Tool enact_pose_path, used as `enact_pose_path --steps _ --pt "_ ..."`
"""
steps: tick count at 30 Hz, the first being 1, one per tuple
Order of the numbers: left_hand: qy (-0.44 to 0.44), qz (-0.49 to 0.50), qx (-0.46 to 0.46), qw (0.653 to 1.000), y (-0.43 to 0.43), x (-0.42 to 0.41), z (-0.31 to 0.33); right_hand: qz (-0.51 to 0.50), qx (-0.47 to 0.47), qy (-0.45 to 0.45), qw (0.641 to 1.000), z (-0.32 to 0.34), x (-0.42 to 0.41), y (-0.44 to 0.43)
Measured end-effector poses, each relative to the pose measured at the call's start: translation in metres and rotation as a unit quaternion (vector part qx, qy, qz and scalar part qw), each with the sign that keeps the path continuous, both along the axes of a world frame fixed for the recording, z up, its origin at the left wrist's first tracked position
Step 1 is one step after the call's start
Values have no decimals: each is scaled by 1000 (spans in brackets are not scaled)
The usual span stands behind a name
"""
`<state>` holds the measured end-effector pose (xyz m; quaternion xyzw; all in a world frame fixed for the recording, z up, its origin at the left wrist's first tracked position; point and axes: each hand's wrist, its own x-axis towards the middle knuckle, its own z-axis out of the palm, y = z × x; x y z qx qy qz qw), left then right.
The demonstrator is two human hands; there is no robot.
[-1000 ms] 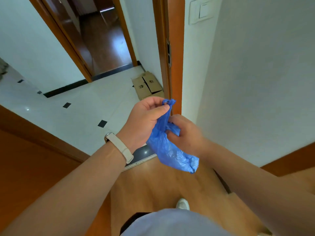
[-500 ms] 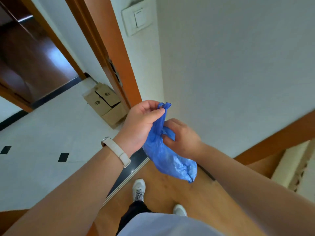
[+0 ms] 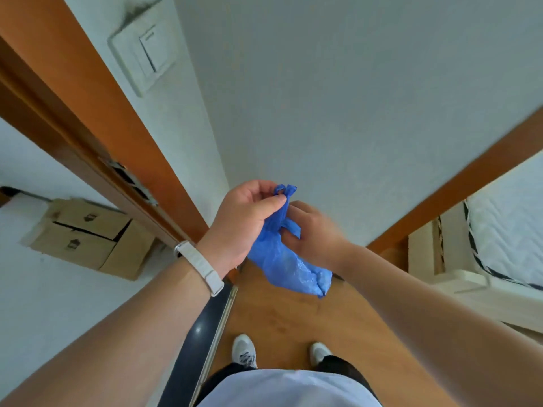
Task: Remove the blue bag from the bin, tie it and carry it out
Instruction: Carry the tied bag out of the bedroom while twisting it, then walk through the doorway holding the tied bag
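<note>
Your left hand (image 3: 246, 221) pinches blue bag (image 3: 286, 259) neck; right hand (image 3: 313, 233) grips lower twist. Loosen pinch, half-made knot likely unravels.

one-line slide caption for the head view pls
Both hands work the blue bag: left hand pinches its twisted top, right hand grips lower, beside the wooden door frame.

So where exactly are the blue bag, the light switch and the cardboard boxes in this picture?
blue bag (image 3: 282, 259): head view, on the crumpled body hanging between the hands.
light switch (image 3: 147, 51): head view, on the white rocker plate on the wall.
cardboard boxes (image 3: 88, 239): head view, on the top flaps, on the floor beyond the doorway.
</note>
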<state>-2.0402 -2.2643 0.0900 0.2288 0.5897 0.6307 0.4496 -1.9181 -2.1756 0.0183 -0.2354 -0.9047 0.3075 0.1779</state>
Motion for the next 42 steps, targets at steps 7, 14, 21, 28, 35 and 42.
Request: enact_pose_path --steps 7,14,21,28,35,42 --pt "-17 -51 -27 998 4 -36 -31 -60 -22 -16 998 -38 -20 -14" --pt "-16 -43 -84 995 18 -45 -105 -57 -72 -30 995 -114 -35 -9" --pt "-66 13 -114 991 44 -48 -214 -34 -97 -40 994 -228 -38 10" --pt "-69 -5 -121 990 57 -44 -343 -52 -90 -63 993 -347 -34 24" --pt "-65 3 -135 989 65 -51 -463 -50 -67 -128 988 -459 -37 34" --pt "-45 11 -178 983 71 -60 -551 -43 -47 -167 984 -550 -47 34"
